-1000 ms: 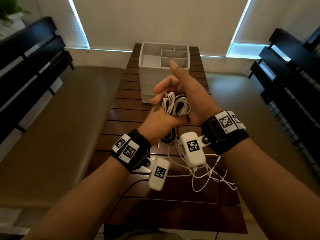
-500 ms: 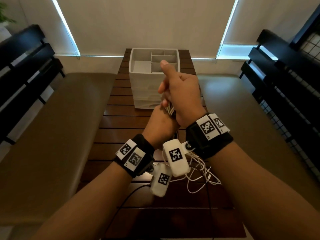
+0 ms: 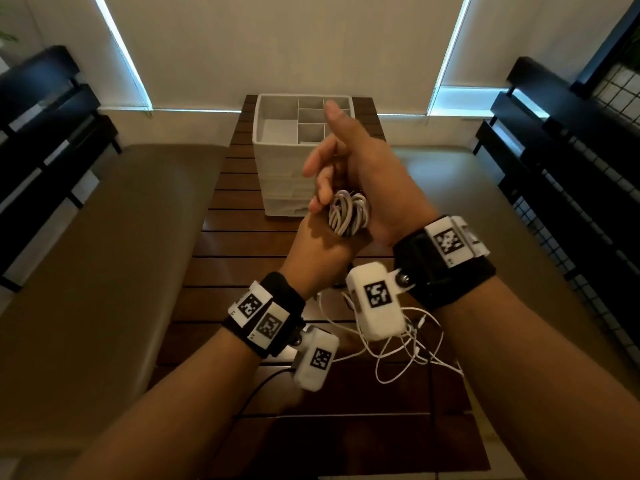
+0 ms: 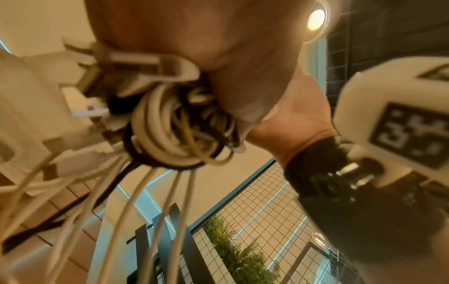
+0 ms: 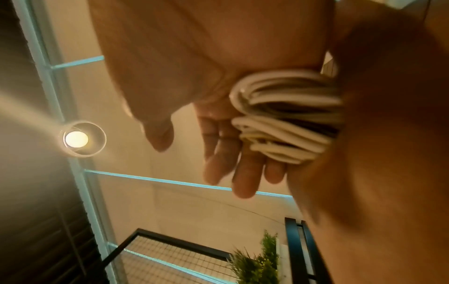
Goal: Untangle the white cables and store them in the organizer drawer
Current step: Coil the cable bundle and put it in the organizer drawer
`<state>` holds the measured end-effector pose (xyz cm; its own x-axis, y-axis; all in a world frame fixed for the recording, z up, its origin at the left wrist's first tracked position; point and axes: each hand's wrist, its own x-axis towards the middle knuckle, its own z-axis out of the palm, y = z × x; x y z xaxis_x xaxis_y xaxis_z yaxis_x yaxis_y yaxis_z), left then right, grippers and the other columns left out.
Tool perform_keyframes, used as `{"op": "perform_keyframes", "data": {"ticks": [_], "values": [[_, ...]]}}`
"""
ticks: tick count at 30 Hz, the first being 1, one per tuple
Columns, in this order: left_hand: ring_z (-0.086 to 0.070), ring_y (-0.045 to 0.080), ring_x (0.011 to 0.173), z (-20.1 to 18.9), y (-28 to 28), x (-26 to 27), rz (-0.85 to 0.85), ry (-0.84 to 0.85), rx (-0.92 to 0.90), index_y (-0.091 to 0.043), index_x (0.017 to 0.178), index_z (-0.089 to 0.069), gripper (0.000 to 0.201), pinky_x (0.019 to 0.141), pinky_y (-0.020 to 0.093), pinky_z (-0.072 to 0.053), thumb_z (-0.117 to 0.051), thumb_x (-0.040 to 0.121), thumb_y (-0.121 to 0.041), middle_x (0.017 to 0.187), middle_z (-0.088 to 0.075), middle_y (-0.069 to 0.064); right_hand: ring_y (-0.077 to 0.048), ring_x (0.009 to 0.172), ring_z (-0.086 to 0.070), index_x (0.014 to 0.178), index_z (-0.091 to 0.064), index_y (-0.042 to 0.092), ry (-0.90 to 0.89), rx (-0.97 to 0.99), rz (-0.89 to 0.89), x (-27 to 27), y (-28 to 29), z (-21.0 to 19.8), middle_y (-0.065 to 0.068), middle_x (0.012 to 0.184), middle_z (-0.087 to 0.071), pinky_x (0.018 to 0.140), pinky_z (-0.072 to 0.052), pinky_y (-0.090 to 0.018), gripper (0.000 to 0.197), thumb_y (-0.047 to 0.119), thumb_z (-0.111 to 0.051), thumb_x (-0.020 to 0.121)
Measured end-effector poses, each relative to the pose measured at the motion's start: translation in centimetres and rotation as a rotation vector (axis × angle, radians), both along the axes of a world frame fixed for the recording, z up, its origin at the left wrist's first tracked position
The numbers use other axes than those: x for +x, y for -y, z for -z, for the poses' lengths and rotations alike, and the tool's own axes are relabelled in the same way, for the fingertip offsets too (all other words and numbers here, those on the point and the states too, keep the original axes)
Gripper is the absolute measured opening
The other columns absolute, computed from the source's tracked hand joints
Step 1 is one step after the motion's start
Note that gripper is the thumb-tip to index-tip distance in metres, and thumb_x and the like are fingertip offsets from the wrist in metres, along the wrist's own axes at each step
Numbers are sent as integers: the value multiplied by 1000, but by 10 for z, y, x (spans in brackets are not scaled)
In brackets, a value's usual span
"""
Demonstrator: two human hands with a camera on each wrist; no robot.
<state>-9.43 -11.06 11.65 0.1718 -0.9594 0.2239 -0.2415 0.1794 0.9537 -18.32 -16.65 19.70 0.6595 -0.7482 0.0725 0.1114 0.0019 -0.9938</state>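
A coil of white cables (image 3: 348,216) sticks up out of my left hand (image 3: 322,254), which grips it from below, above the wooden slat table (image 3: 239,237). The left wrist view shows the coil (image 4: 170,130) with several loose ends hanging down from it. My right hand (image 3: 356,161) stands against the coil's right side, thumb up and fingers loosely straight; in its wrist view the coil (image 5: 286,115) lies against the palm. More tangled white cable (image 3: 408,348) lies on the table under my wrists. The white organizer (image 3: 277,157), with open compartments on top, stands at the table's far end.
Padded benches (image 3: 104,254) run along both sides of the table. Dark slatted racks (image 3: 554,150) stand at the far left and right. A thin black cord (image 3: 263,382) runs over the table's near edge.
Half a second ago my right hand was closed over the top of the coil. Now its fingers have opened out and the coil shows again. My left hand keeps its grip.
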Motion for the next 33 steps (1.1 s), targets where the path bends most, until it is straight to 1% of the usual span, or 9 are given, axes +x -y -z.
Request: {"op": "perform_keyframes", "data": {"ticks": [5, 8, 11, 16, 20, 26, 28, 31, 33], "values": [[-65, -1, 58, 5, 1, 0, -31, 38, 67, -15, 80, -62, 28, 62, 26, -57, -62, 98, 6, 61, -70, -13, -22, 35, -38, 69, -64, -8, -50, -183, 275, 15, -3, 3, -9, 44, -41, 48, -39, -27, 66, 47, -57, 104], [-61, 6, 59, 5, 2, -2, -74, 67, -2, -14, 77, -60, 31, 63, 32, -54, -58, 95, 11, 63, -68, -7, -25, 39, -47, 61, -62, 3, -22, -232, 407, 27, -10, 10, -14, 49, -47, 50, -45, -30, 63, 49, -57, 103], [-61, 8, 56, 1, 1, 5, -144, -50, 22, -12, 81, -58, 29, 60, 33, -50, -60, 95, 13, 60, -66, -7, -30, 63, -66, 91, -67, 5, 22, -243, 404, 25, -9, 13, -14, 71, -66, 64, -58, -39, 47, 50, -58, 102], [-59, 14, 55, -12, 0, 27, -117, -196, -35, 3, 89, -70, 15, 57, 34, -52, -71, 98, -8, 61, -63, 4, 21, 101, -60, 151, -41, 19, -145, -196, 228, -12, 3, 42, 13, 121, -59, 81, -51, -7, 73, 52, -70, 93], [-61, 24, 58, -23, -1, 24, 4, -304, -56, 11, 85, -59, 30, 62, 34, -54, -73, 97, -12, 64, -59, 15, -12, 127, -64, 153, -41, 18, -178, -34, -169, -21, -13, 80, -3, 140, -64, 103, -55, -29, 76, 43, -70, 86], [-67, 26, 60, -28, -5, 22, 140, -433, 2, -2, 88, -66, 14, 61, 37, -60, -70, 97, -11, 68, -66, 13, -25, 120, -68, 132, -58, 34, -64, 153, -383, -25, -15, 76, -2, 124, -74, 100, -58, -42, 48, 12, -69, 91], [-73, 32, 74, -29, -8, 22, 187, -454, -3, -4, 93, -70, 12, 69, 42, -63, -69, 95, -16, 79, -73, 18, -39, 97, -72, 123, -65, 21, -84, 148, -394, -24, -14, 75, -15, 109, -73, 85, -61, -49, 37, 18, -74, 87], [-75, 29, 79, -27, -8, 25, 177, -500, 32, -4, 95, -68, 20, 74, 43, -63, -72, 90, -23, 80, -73, 16, -22, 61, -61, 112, -62, 3, -163, 126, -411, -20, -16, 71, -16, 79, -63, 55, -50, -31, 46, 26, -88, 81], [-69, 24, 65, -25, -8, 27, 156, -484, 63, -8, 84, -64, 19, 69, 39, -61, -76, 89, -22, 68, -64, 9, -26, 72, -72, 114, -61, 3, -172, 129, -413, -16, -18, 70, -14, 84, -72, 63, -59, -32, 32, 7, -79, 88]]}}
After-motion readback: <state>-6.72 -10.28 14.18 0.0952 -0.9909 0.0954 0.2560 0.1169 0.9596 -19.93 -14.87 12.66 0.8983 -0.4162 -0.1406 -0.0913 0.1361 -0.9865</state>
